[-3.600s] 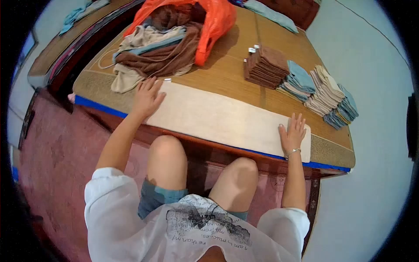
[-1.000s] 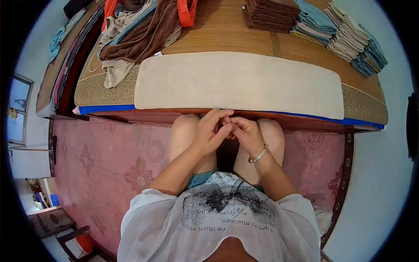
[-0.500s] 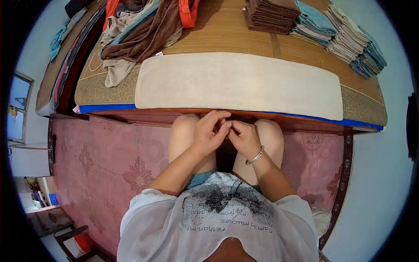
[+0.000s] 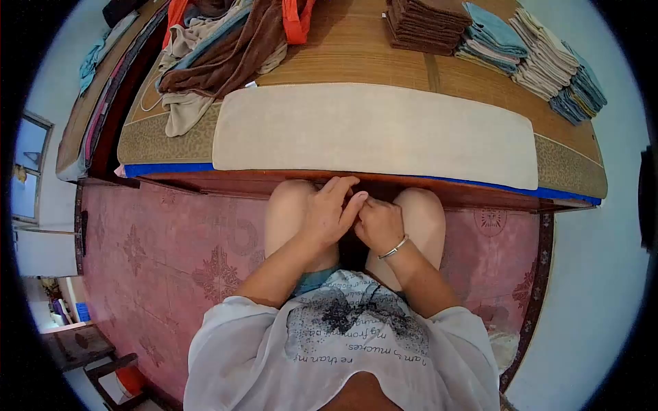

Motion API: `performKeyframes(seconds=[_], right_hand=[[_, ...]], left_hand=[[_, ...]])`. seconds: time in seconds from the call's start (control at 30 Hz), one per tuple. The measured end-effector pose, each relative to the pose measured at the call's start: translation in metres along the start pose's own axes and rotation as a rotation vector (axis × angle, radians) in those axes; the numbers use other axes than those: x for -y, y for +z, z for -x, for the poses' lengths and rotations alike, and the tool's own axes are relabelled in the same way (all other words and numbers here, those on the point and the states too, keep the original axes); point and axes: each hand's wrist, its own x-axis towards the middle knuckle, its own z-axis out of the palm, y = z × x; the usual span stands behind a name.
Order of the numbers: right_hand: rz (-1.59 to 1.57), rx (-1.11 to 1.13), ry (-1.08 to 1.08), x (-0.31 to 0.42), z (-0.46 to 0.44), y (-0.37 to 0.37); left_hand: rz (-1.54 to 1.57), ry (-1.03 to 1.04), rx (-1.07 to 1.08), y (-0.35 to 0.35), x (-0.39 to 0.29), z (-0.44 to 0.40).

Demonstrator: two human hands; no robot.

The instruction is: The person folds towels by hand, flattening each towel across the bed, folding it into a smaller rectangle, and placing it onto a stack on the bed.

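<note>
My left hand [image 4: 330,211] is over my lap between the knees, its fingers loosely bent and apart from the thumb. My right hand [image 4: 381,225], with a bracelet [image 4: 393,247] at the wrist, is curled closed beside it. The two hands touch at the left thumb. Whatever the right fingers may hold is hidden. Just beyond both hands, a cream towel [image 4: 373,133] lies flat along the near edge of the bed [image 4: 411,72], apart from them.
A heap of loose brown and beige towels [image 4: 226,65] lies at the bed's left. Folded brown towels [image 4: 425,27], blue towels [image 4: 495,31] and cream towels [image 4: 545,55] are stacked at the right. A wooden chair [image 4: 113,383] stands at lower left on the pink floor [image 4: 171,267].
My right hand has drawn slightly back toward me and its fingers have curled in more. The left hand has shifted only a little. The towels have not moved.
</note>
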Motion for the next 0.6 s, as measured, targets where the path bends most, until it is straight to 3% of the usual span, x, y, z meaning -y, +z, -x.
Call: performKeyframes(seconds=[0.27,0.37,0.6], right_hand=[[0.030,0.004,0.104,0.000,-0.003,0.000],[0.031,0.101,0.186,0.002,-0.004,-0.005],[-0.354,-0.173,0.224,-0.004,-0.007,-0.029]], left_hand=[[0.073,-0.013,0.024,-0.001,0.000,0.001],[0.150,-0.012,-0.001,0.000,0.003,0.002],[0.196,0.136,-0.074,-0.002,0.004,-0.001]])
